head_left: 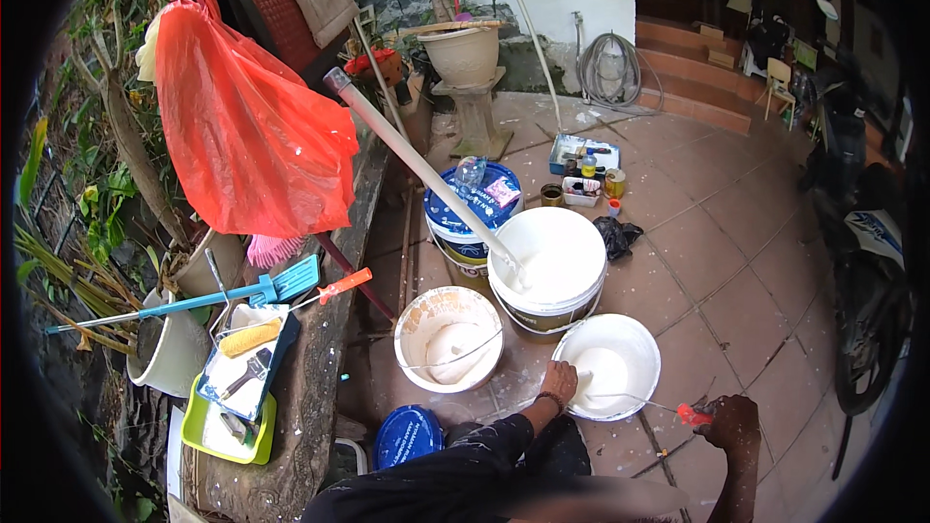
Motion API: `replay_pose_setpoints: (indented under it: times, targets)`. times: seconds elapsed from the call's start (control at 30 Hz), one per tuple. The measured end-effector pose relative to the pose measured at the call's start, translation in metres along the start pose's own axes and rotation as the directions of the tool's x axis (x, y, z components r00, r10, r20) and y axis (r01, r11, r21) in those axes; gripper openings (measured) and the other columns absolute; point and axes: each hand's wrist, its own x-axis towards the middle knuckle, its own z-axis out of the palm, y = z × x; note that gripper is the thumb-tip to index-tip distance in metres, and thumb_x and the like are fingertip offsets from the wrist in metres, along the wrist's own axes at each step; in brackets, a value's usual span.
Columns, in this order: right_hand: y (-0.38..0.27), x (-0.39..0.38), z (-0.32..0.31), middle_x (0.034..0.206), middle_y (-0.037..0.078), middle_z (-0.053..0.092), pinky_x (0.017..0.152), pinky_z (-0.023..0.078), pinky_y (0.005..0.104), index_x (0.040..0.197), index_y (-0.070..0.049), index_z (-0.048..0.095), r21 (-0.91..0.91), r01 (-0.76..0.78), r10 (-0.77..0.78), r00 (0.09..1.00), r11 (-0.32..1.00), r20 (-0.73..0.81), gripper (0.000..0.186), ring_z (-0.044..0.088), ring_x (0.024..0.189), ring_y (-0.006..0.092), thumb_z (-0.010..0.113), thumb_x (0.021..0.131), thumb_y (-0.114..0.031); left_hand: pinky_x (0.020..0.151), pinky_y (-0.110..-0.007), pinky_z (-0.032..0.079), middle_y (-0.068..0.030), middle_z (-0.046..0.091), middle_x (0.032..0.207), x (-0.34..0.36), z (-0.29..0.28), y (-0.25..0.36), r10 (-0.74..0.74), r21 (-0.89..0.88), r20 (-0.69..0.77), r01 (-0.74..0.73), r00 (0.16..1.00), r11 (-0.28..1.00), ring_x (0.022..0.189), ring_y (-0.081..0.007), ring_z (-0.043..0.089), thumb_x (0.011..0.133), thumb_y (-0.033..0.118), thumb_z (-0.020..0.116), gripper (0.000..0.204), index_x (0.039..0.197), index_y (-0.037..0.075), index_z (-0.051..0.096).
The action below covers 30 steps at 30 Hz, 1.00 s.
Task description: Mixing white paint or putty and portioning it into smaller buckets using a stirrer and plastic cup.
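Note:
My left hand (558, 384), with a band round its wrist, grips the near-left rim of a white bucket (650, 353) that has white paint inside. To its right, my right hand (732, 422) is closed round the red handle of a paint roller (694, 415). The roller's thin metal rod runs left over the bucket's rim. Its far end is in the bucket and blends with the white paint, so the head is hard to make out.
Left of it stands a paint-smeared bucket (415, 328). Behind is a large paint pail (593, 283) with a pole (426, 169) leaning in it, beside a blue-lidded pail (450, 220). Roller trays (266, 446) lie on a ledge; a motorbike (867, 300) stands right.

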Motion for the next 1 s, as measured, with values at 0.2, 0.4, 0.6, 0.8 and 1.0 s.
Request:
replay_pose_setpoints:
  times: [0.2,0.4,0.6,0.8,1.0]
  targets:
    - [0.005,0.003,-0.002,0.081,0.010,0.072,0.071,0.054,0.0406,0.084,-0.010,0.075,-0.015,0.007,-0.008,0.994,1.000,-0.106,0.030,0.069,0.079,0.0289,0.081,0.067,-0.035,0.085,-0.040,0.039,-0.0107,0.063,0.094,0.008,0.010,-0.005,-0.030,0.030,0.011,0.030,0.999,0.999,0.091,-0.0239,0.061,0.093,0.018,0.045,0.024,0.099,0.006,0.065]
    - [0.015,0.022,-0.001,0.095,0.008,0.073,0.077,0.053,0.0411,0.110,-0.025,0.075,0.070,0.074,-0.067,0.993,0.995,-0.099,0.033,0.066,0.085,0.0308,0.074,0.079,-0.036,0.083,-0.039,0.040,-0.0101,0.062,0.092,0.018,-0.003,-0.014,-0.068,-0.052,-0.008,0.068,0.998,0.996,0.088,-0.0242,0.060,0.092,0.016,0.047,0.017,0.098,0.007,0.061]
    - [0.008,0.024,0.011,0.091,0.011,0.071,0.078,0.053,0.0407,0.114,-0.024,0.073,0.126,-0.025,0.020,0.999,0.992,0.045,0.035,0.066,0.086,0.0315,0.074,0.080,-0.034,0.084,-0.038,0.039,-0.0104,0.061,0.091,0.015,0.001,-0.004,-0.070,-0.028,-0.012,0.070,0.997,0.997,0.088,-0.0239,0.059,0.093,0.014,0.046,0.017,0.099,0.006,0.060]
    - [0.009,0.006,0.003,0.087,0.014,0.069,0.078,0.052,0.0409,0.098,-0.004,0.070,0.059,0.028,-0.035,0.993,0.998,0.112,0.037,0.066,0.087,0.0321,0.077,0.079,-0.035,0.083,-0.039,0.039,-0.0097,0.062,0.091,0.010,0.002,-0.004,-0.084,-0.041,-0.021,0.083,0.996,0.996,0.087,-0.0234,0.060,0.093,0.014,0.046,0.016,0.099,0.006,0.059]
    - [0.004,0.000,-0.040,0.086,0.013,0.069,0.077,0.052,0.0408,0.093,-0.003,0.070,-0.020,0.062,-0.059,0.993,0.998,0.104,0.038,0.066,0.086,0.0307,0.080,0.077,-0.035,0.083,-0.039,0.039,-0.0096,0.063,0.091,0.010,0.003,-0.007,-0.091,0.004,-0.019,0.091,0.996,0.996,0.087,-0.0231,0.060,0.094,0.015,0.046,0.018,0.100,0.007,0.060]
